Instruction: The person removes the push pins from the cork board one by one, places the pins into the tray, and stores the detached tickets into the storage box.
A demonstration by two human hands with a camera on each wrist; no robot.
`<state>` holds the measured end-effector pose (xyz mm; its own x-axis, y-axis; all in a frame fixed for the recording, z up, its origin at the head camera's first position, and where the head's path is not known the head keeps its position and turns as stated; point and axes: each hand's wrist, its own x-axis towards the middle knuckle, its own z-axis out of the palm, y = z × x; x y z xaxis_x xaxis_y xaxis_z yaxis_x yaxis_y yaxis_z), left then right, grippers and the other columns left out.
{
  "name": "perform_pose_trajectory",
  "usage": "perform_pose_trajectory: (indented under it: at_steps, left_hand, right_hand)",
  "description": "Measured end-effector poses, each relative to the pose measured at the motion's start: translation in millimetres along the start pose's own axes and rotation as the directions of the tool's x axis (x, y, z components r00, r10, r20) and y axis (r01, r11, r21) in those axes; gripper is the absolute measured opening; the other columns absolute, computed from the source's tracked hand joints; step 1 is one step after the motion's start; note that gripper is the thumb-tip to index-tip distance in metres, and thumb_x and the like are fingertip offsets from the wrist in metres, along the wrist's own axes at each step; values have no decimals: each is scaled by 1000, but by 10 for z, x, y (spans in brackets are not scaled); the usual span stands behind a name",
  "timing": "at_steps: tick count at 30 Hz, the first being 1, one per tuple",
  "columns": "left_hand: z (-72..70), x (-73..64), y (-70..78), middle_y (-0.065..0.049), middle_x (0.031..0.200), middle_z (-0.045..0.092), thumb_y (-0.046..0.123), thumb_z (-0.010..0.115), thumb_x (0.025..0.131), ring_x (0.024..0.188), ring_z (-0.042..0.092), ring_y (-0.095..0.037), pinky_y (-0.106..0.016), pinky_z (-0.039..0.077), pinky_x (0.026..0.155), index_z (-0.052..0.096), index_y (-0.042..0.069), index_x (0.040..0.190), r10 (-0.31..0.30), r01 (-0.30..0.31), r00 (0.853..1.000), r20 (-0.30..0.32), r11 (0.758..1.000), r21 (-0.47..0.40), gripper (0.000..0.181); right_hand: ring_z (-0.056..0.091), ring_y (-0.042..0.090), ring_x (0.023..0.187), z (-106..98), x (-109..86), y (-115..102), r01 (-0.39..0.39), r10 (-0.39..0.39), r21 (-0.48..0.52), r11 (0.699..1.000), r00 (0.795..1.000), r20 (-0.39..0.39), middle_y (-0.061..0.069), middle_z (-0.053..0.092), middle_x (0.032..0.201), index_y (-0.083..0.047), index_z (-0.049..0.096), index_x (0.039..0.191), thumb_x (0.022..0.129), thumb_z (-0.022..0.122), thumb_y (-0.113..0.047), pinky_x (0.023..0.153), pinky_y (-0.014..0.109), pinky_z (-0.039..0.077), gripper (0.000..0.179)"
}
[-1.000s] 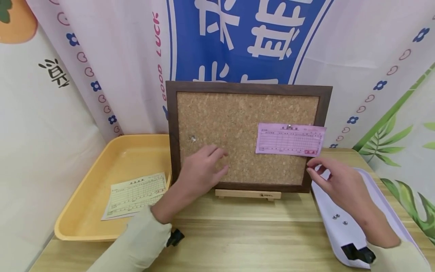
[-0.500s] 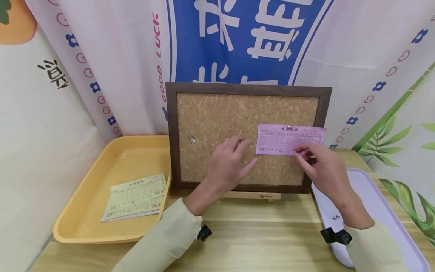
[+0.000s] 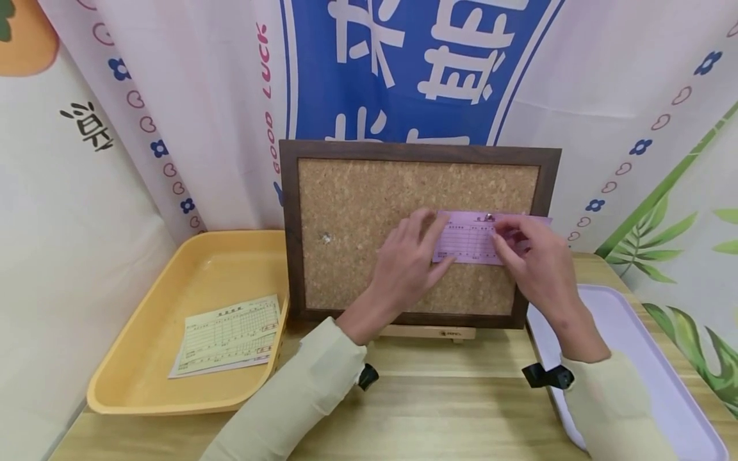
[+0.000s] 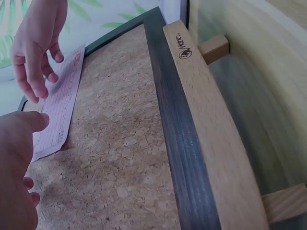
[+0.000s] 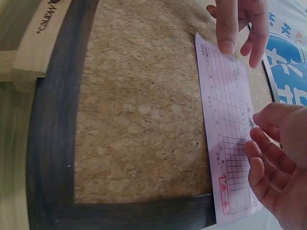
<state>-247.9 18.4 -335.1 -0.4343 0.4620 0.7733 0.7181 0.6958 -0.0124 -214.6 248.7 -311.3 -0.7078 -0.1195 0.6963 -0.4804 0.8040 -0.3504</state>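
Note:
A pink form slip [image 3: 468, 246] hangs on the right part of a cork board [image 3: 360, 192] in a dark frame, its right end overlapping the frame. A clear pushpin [image 3: 489, 218] stands at the slip's top edge. My left hand [image 3: 403, 256] is at the slip's left end, fingers extended, thumb [image 5: 227, 44] near its lower corner. My right hand [image 3: 542, 266] is in front of the slip's right half, thumb and fingertips bent close beside the pushpin. No grip on the pin shows. Another clear pushpin [image 3: 327, 238] sits at the board's left.
A wooden stand [image 3: 429, 332] supports the board on the wooden table [image 3: 438, 397]. At the left, a yellow tray [image 3: 138, 378] contains yellow form slips [image 3: 225, 336]. A pale purple tray [image 3: 646, 358] lies at the right, partly under my right arm. Printed curtain fabric [image 3: 219, 96] hangs behind.
My left hand has moved right across the board to the slip's left end. My right hand has moved left and up from the frame's edge to beside the pushpin. The slip stays in place.

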Motion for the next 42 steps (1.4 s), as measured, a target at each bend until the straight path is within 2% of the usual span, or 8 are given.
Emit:
perform_pose_trajectory:
  at_steps: [5, 9, 12, 17, 25, 29, 34, 42]
  left_hand:
    - [19, 74, 11, -17, 139, 48, 38, 75, 94, 108, 54, -25, -30, 47, 78, 47, 4, 152, -39, 39, 999, 15, 999, 18, 72]
    - [15, 112, 17, -15, 138, 47, 36, 73, 95, 105, 53, -23, -29, 45, 73, 50, 5, 149, -52, 51, 998, 24, 997, 54, 66]
    - [6, 121, 9, -15, 136, 48, 31, 73, 95, 102, 53, -22, -27, 44, 71, 54, 5, 147, -53, 51, 998, 31, 997, 60, 61]
    - [-12, 158, -7, -12, 129, 48, 26, 73, 97, 96, 52, -20, -25, 42, 67, 60, 9, 139, -45, 44, 999, 20, 999, 28, 47]
    - [-17, 206, -13, -9, 119, 51, 21, 72, 98, 87, 53, -16, -20, 40, 57, 67, 10, 128, -55, 55, 998, 26, 998, -24, 32]
    - [-22, 222, 2, -7, 115, 53, 17, 70, 100, 82, 57, -12, -16, 42, 53, 67, 9, 122, -74, 78, 996, 50, 994, -82, 24]
    - [-45, 239, 11, -4, 105, 60, 14, 68, 100, 80, 60, -11, -19, 48, 56, 70, 9, 106, -87, 90, 995, 41, 992, -93, 8]
    - [-98, 258, 19, -2, 93, 67, 15, 64, 103, 64, 57, -7, -21, 45, 50, 70, 9, 102, -98, 103, 994, 50, 989, -109, 9]
  right_hand:
    - [64, 25, 87, 6, 69, -15, -1, 1, 7, 1000, 1000, -5, 14, 68, 104, 0, 69, 116, 97, 71, -7, 74, 21, 46, 20]
    - [64, 24, 87, 17, 105, -20, 10, -9, 11, 1000, 1000, -20, 13, 68, 105, 0, 70, 116, 97, 71, -7, 73, 17, 44, 20]
    - [63, 23, 86, 33, 124, -29, 11, -11, 7, 1000, 1000, -24, 12, 67, 104, -1, 70, 117, 98, 71, -8, 73, 20, 44, 21]
    - [64, 25, 88, 33, 153, -51, -3, 3, -3, 1000, 1000, -26, 13, 67, 105, -1, 70, 119, 99, 69, -9, 74, 26, 46, 21]
    - [63, 23, 84, 76, 170, -27, 19, -19, 10, 1000, 998, -57, 13, 68, 101, 0, 71, 115, 97, 71, -5, 71, 17, 42, 18]
    - [62, 24, 82, 95, 185, -16, 30, -30, 9, 999, 996, -79, 14, 68, 99, 0, 71, 113, 97, 71, -3, 70, 21, 42, 17]
    - [60, 24, 82, 113, 204, -11, 36, -37, -16, 999, 996, -82, 13, 67, 97, -1, 73, 110, 96, 71, -4, 70, 27, 42, 14]
    - [59, 25, 79, 131, 228, 6, 46, -51, -62, 997, 995, -83, 14, 66, 94, 0, 73, 107, 96, 72, -6, 67, 32, 43, 13]
